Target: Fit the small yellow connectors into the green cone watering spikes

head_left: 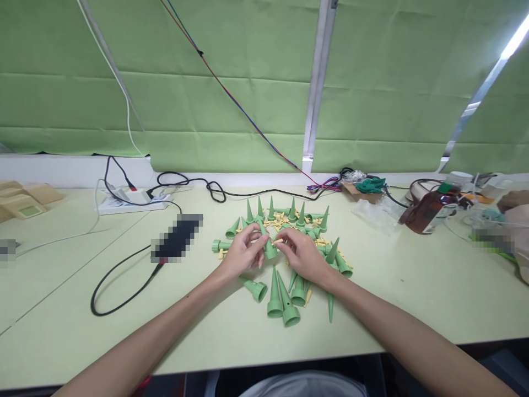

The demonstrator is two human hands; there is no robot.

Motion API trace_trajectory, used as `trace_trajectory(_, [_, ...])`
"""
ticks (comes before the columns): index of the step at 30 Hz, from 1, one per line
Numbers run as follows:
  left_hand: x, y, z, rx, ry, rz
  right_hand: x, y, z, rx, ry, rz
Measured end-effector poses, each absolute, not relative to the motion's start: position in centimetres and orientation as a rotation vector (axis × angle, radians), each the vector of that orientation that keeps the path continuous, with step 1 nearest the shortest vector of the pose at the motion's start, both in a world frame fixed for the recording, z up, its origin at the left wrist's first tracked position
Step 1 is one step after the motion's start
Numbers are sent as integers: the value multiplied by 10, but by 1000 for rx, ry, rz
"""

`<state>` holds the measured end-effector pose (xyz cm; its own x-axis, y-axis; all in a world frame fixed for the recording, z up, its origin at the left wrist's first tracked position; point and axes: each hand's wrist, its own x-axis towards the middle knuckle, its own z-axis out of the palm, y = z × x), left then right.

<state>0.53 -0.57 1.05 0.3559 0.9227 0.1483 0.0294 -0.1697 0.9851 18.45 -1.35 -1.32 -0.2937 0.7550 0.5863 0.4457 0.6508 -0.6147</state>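
Note:
My left hand (247, 251) is closed around a green plastic spike (270, 249), a hollow cone with a wide collar, held tilted above the table. My right hand (301, 251) pinches a small yellow plastic piece (278, 241) close to the side of that spike; whether the two touch I cannot tell. Around both hands lie several more green spikes (274, 300), some standing on their collars and others on their sides. A loose pile of small yellow pieces (281, 221) is spread behind my hands, partly hidden by them.
Left of my hands, a blurred dark device (176, 240) lies on the pale table (198, 331) with a black cable. A power strip (132, 204) sits at the back left. A brown bottle (430, 212), clear plastic bag (374, 215) and green bundle (371, 185) are at right.

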Motion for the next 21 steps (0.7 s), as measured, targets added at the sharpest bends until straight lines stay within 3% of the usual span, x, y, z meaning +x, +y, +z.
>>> trace_trajectory(21, [3, -5, 3, 1703, 886, 1038, 184, -15, -10, -916, -1970, 463])
